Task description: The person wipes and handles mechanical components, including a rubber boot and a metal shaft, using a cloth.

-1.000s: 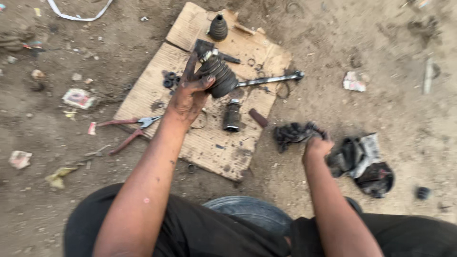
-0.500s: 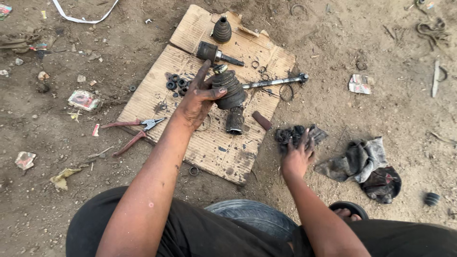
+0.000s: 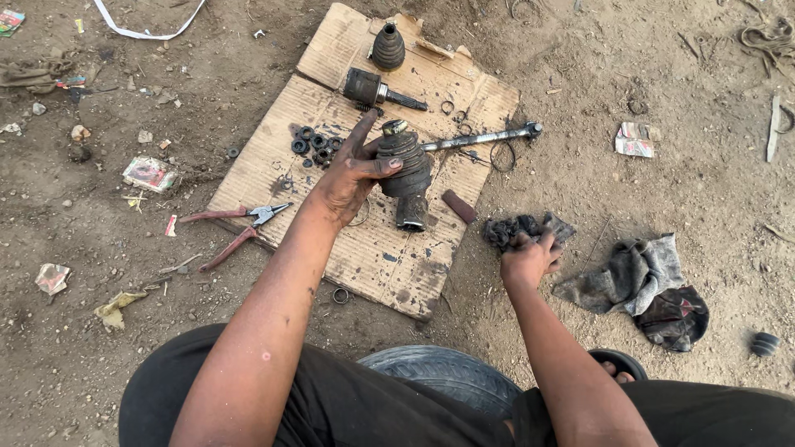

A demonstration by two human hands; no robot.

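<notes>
A ribbed black rubber boot (image 3: 406, 161), greasy and dull, sits on a slim steel shaft (image 3: 484, 137) over a flat, stained sheet of cardboard (image 3: 273, 157) laid on gritty dirt ground (image 3: 99, 348). The left hand (image 3: 352, 174) curls around the boot's left side, thumb across it, fingers spread. The right hand (image 3: 527, 258) closes on a dark crumpled rag (image 3: 517, 229) just right of the cardboard's edge. Red-handled pliers (image 3: 236, 225) lie at the near left edge; open dirt surrounds it.
</notes>
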